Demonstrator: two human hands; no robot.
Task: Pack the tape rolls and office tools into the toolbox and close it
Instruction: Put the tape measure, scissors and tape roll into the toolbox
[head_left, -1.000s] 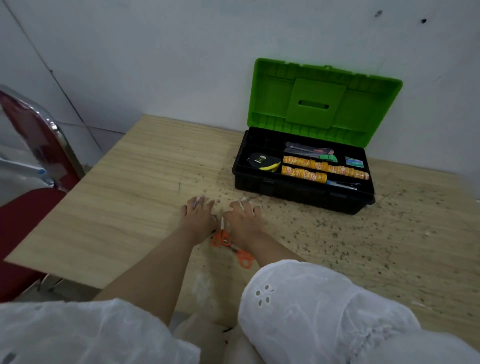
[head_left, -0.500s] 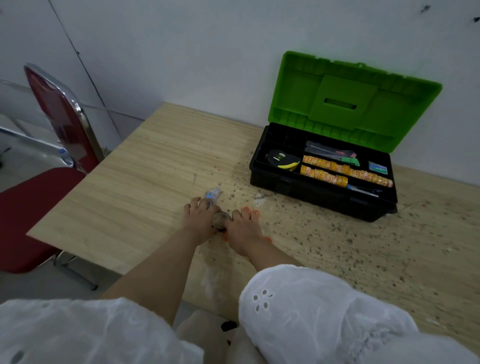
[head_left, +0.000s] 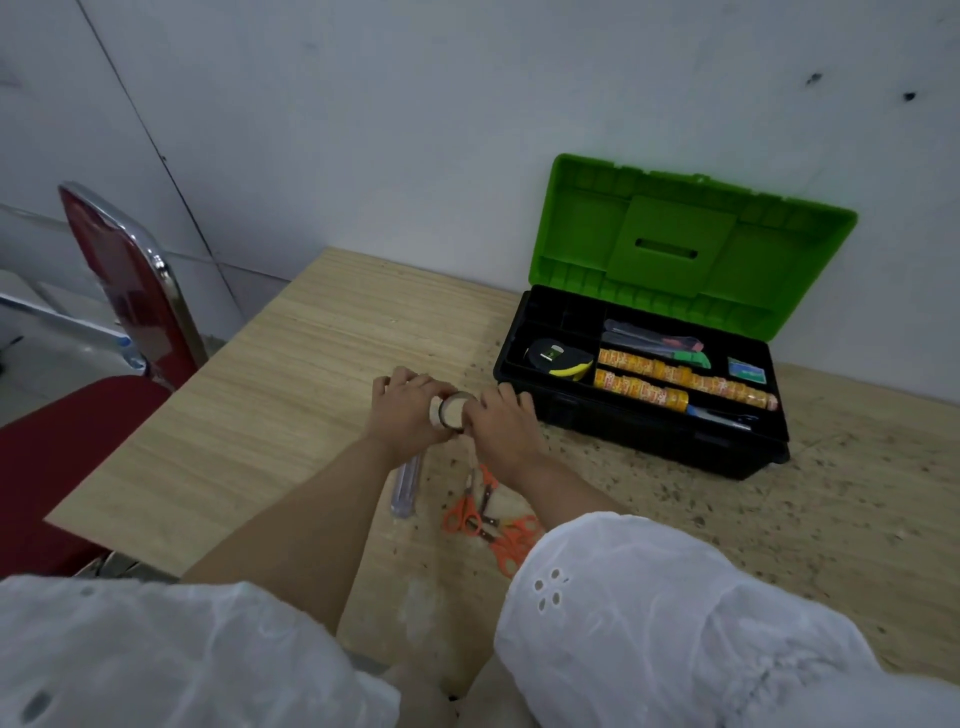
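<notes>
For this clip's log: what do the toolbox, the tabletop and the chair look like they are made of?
Toolbox: moulded plastic, with a matte green ribbed lid and a black base. Tabletop: wood or wood-look laminate, judging by the pale straight grain; it is dotted with dark specks. Chair: glossy red padding, probably vinyl, on a shiny metal frame that looks chromed.

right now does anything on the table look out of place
Dark specks litter the table around the toolbox. Orange scissors lie jumbled, unpacked, near the left hand and right hand, which grip a tape roll.
</notes>
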